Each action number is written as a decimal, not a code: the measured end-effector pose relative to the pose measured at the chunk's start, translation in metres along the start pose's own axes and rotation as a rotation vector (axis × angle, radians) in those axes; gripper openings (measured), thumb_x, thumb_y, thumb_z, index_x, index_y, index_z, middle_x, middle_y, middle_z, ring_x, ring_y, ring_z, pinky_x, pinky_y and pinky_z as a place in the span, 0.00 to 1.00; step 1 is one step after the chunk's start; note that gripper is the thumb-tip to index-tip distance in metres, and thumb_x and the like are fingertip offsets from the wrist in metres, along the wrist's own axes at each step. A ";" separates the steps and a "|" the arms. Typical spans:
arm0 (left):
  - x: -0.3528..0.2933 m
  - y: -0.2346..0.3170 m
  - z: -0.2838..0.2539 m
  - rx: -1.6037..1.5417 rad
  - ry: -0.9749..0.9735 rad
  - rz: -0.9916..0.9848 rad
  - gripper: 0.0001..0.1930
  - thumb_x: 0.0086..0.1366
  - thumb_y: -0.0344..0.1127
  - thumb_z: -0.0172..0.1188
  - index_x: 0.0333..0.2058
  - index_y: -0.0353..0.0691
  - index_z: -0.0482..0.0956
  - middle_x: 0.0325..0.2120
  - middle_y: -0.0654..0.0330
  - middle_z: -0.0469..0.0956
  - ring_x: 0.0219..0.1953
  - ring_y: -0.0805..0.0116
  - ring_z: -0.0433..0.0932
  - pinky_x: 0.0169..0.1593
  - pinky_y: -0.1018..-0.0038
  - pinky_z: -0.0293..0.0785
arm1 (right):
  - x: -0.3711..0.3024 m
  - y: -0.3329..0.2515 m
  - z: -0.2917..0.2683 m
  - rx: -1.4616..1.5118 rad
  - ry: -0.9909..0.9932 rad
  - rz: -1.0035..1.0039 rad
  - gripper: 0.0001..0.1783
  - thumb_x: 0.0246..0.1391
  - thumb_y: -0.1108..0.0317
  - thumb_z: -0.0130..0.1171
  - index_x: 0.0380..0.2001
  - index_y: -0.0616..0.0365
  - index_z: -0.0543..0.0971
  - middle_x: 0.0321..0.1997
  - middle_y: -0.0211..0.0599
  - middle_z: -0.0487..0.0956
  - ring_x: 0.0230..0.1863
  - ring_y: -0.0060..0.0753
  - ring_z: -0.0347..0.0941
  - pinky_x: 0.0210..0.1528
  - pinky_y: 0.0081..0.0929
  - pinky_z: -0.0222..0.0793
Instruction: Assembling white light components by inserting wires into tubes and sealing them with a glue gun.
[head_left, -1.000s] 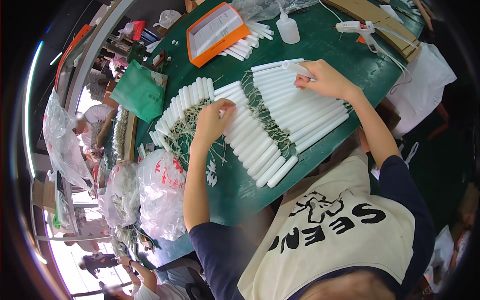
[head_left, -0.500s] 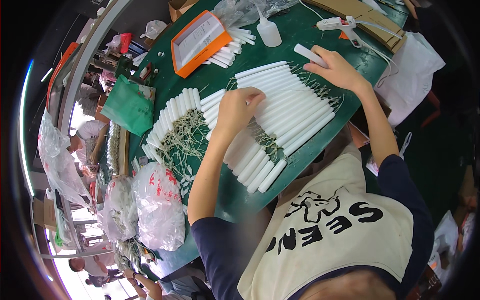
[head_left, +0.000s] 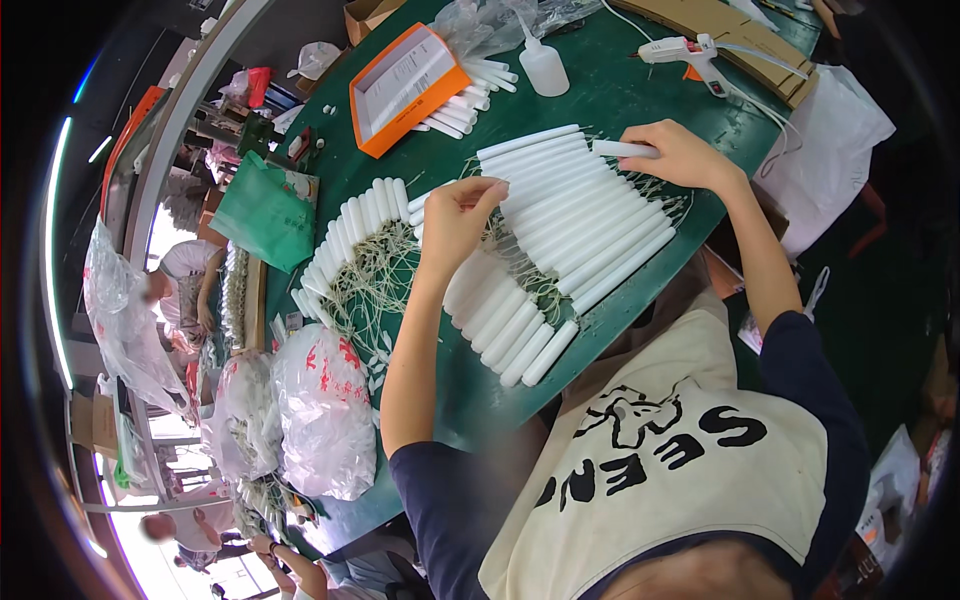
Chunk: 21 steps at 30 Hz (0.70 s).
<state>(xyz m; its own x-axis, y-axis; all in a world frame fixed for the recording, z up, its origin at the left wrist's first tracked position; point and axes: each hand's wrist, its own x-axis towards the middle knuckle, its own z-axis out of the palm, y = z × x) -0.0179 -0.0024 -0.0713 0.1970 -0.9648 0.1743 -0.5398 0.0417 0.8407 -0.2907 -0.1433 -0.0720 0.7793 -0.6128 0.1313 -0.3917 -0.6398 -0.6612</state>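
Observation:
A single white candle-like tube (head_left: 624,149) is gripped in my right hand (head_left: 685,155), lying nearly level above the far right end of a row of similar tubes. That row of white tubes (head_left: 585,210) lies side by side, with thin pale wires at the ends. My left hand (head_left: 458,222) hovers at the left end of the row, thumb and fingers pinched together; what they hold, if anything, is too small to make out. Nearer me lies a shorter row of tubes (head_left: 525,345). To the left, more tubes (head_left: 350,225) fan around a tangle of pale wires (head_left: 375,275).
On the green table (head_left: 600,95) stand an orange box (head_left: 410,90), a white squeeze bottle (head_left: 544,70) and a glue gun (head_left: 690,58). Stuffed plastic bags (head_left: 322,420) and a green bag (head_left: 268,215) line the left side. Other people (head_left: 190,280) work beyond.
My right hand has lowered the tube toward the row, turning it closer to level. My left hand has shifted slightly left, still pinched.

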 end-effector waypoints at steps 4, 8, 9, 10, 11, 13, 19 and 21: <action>-0.002 0.002 -0.001 -0.004 -0.006 -0.004 0.11 0.58 0.34 0.60 0.34 0.31 0.81 0.26 0.58 0.81 0.29 0.76 0.78 0.36 0.80 0.72 | 0.000 -0.004 0.004 -0.012 -0.005 -0.029 0.16 0.49 0.61 0.60 0.36 0.63 0.78 0.28 0.46 0.78 0.30 0.45 0.72 0.35 0.31 0.66; -0.004 0.006 -0.004 0.016 -0.032 -0.027 0.11 0.60 0.34 0.59 0.36 0.30 0.81 0.28 0.58 0.81 0.32 0.75 0.78 0.39 0.80 0.72 | 0.005 -0.004 0.011 -0.017 0.030 -0.034 0.16 0.49 0.62 0.60 0.36 0.63 0.78 0.29 0.47 0.78 0.30 0.46 0.73 0.36 0.31 0.67; -0.004 0.008 -0.005 0.047 -0.052 -0.053 0.11 0.62 0.34 0.58 0.37 0.30 0.80 0.30 0.58 0.81 0.35 0.75 0.79 0.42 0.80 0.72 | 0.006 -0.007 0.010 -0.027 0.009 -0.013 0.16 0.49 0.62 0.60 0.36 0.64 0.78 0.29 0.47 0.78 0.30 0.46 0.73 0.36 0.31 0.67; -0.004 0.007 -0.006 0.048 -0.049 -0.055 0.11 0.62 0.34 0.58 0.37 0.30 0.80 0.30 0.58 0.81 0.35 0.75 0.79 0.42 0.80 0.72 | 0.007 -0.009 0.011 -0.037 -0.013 0.007 0.16 0.48 0.62 0.60 0.36 0.64 0.78 0.29 0.47 0.78 0.30 0.46 0.73 0.36 0.31 0.67; -0.004 0.005 -0.006 0.044 -0.053 -0.049 0.11 0.62 0.34 0.58 0.37 0.30 0.80 0.30 0.58 0.81 0.35 0.75 0.79 0.42 0.80 0.72 | 0.007 -0.010 0.012 -0.035 -0.015 0.005 0.16 0.48 0.62 0.60 0.36 0.64 0.78 0.29 0.47 0.78 0.30 0.46 0.73 0.36 0.31 0.67; -0.005 0.003 -0.005 0.040 -0.053 -0.040 0.11 0.62 0.34 0.58 0.37 0.30 0.80 0.30 0.58 0.81 0.35 0.75 0.78 0.43 0.80 0.72 | 0.008 -0.012 0.013 -0.016 0.026 -0.041 0.16 0.48 0.62 0.60 0.35 0.64 0.78 0.29 0.47 0.78 0.31 0.45 0.73 0.36 0.31 0.67; -0.006 0.008 -0.006 0.045 -0.099 -0.058 0.11 0.61 0.32 0.59 0.39 0.31 0.80 0.31 0.58 0.81 0.36 0.75 0.78 0.43 0.79 0.73 | 0.020 -0.036 0.025 -0.129 -0.004 -0.172 0.15 0.48 0.61 0.61 0.35 0.60 0.74 0.29 0.43 0.77 0.32 0.43 0.74 0.36 0.33 0.67; -0.006 0.010 -0.008 0.029 -0.156 -0.042 0.11 0.60 0.31 0.59 0.40 0.33 0.79 0.33 0.59 0.81 0.38 0.74 0.78 0.44 0.79 0.72 | 0.024 -0.049 0.033 -0.117 -0.015 -0.206 0.14 0.47 0.64 0.61 0.35 0.60 0.73 0.31 0.42 0.77 0.34 0.43 0.73 0.38 0.34 0.67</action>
<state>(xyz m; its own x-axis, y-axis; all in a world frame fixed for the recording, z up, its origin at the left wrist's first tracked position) -0.0182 0.0056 -0.0595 0.0916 -0.9942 0.0561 -0.5579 -0.0046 0.8299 -0.2367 -0.1117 -0.0607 0.8555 -0.4575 0.2427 -0.2770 -0.8002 -0.5319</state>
